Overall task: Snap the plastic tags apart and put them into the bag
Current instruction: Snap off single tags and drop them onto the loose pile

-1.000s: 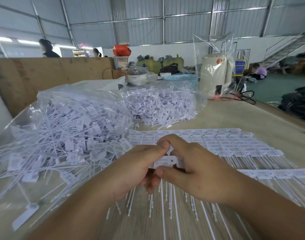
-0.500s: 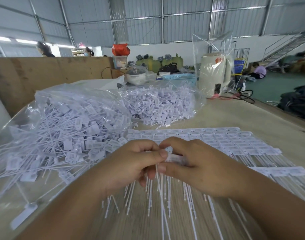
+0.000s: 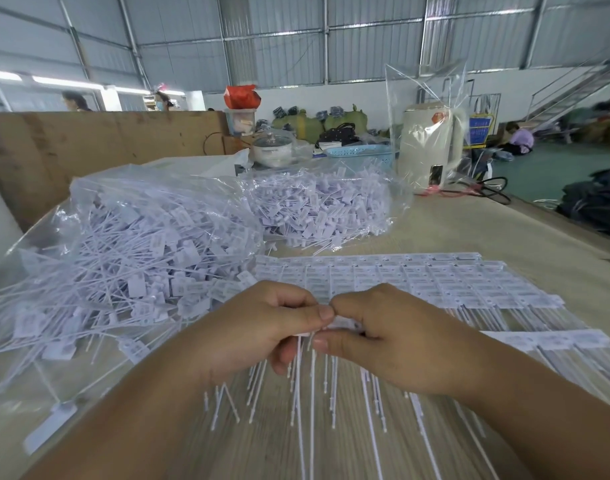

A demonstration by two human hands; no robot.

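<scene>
Single head-mounted wide-angle view, looking forward and down across the table (image 3: pixel 469 230). Very close to both hands, left hand (image 3: pixel 258 327) and right hand (image 3: pixel 397 337), which sit low centre. Far end of the hall also in frame; edges bowed, right side blurred, probably lens distortion. No second view, so nothing shared.

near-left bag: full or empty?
Heaped, close to full. The near-left bag bulges with loose white tags, which spill out of its mouth toward the left hand.
</scene>
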